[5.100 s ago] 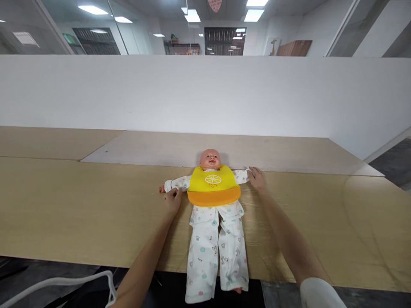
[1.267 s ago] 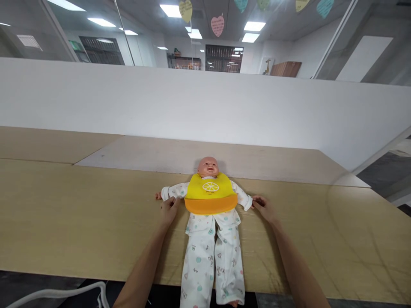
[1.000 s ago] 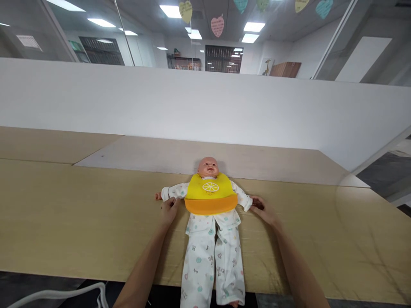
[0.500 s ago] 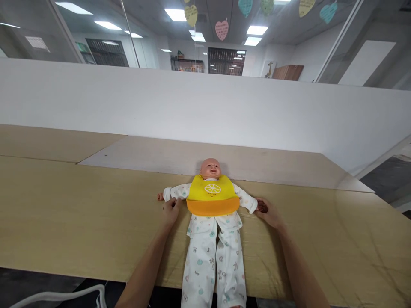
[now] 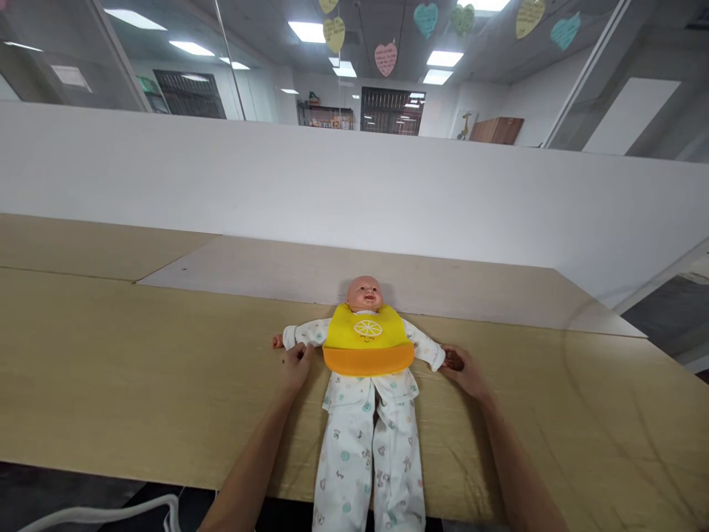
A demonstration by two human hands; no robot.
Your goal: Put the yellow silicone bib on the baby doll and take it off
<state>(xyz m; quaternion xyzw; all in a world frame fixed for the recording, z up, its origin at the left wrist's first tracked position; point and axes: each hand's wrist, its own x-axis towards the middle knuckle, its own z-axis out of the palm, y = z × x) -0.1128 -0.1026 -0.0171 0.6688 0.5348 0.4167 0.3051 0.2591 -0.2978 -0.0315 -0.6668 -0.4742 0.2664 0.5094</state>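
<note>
As the doll (image 5: 364, 287) lies face up on the desk (image 5: 166, 377), head (image 5: 365, 290) toward the white wall (image 5: 332, 188) and trouser legs (image 5: 344, 458) reaching past the near edge, the right hand (image 5: 466, 374) curls its fingers around the doll's small hand (image 5: 453, 360), just past the sleeve cuff (image 5: 437, 359). Over on the other side, the left hand (image 5: 295, 365) sits with bent fingers right by the other sleeve (image 5: 312, 332), and whether it pinches the fabric I cannot tell, while the yellow bib (image 5: 342, 332) with its orange pocket (image 5: 368, 361) covers the chest.

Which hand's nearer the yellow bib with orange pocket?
Left: the left hand is close beside the bib; the right hand is farther out, at a white cloth cuff.
</note>
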